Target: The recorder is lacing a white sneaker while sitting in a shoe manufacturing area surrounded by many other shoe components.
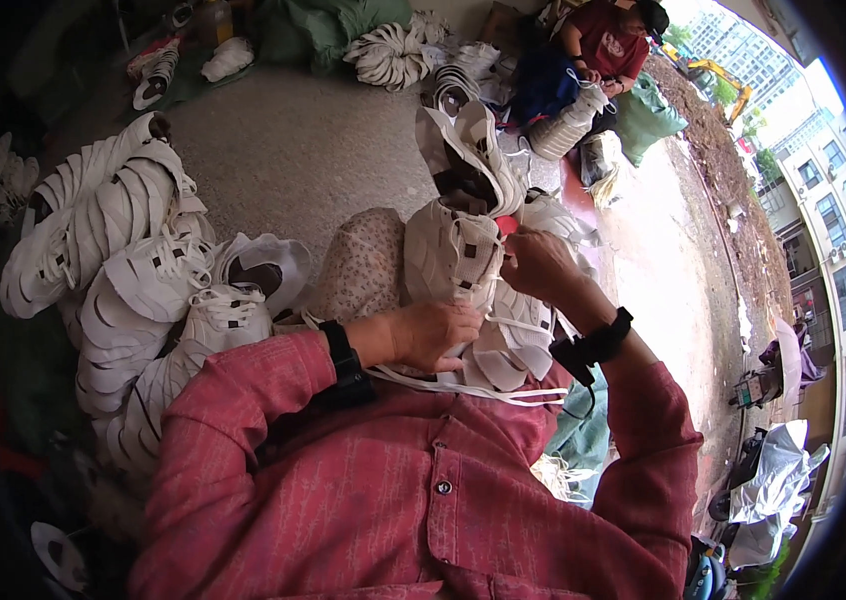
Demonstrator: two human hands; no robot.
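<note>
In front of me a white shoe upper [430,250] with dark lace loops lies on my lap. My left hand [440,335] is closed near its lower end, with white shoelace [515,323] running out by the fingers. My right hand [541,265] pinches at the upper's right edge; whatever is between its fingertips is hidden. Beside those fingertips shows a small red piece [507,224]. Another white upper [503,355] lies under my hands, and loose lace ends trail across my lap. Patterned cloth [361,262] covers my left knee.
Stacked white uppers [133,290] rise on my left. More uppers [473,150] stand just beyond my lap. Farther off, a person [608,55] in a dark red shirt handles a bundle of uppers [570,122] near a green sack [651,118]. Another heap of uppers [390,57] lies ahead.
</note>
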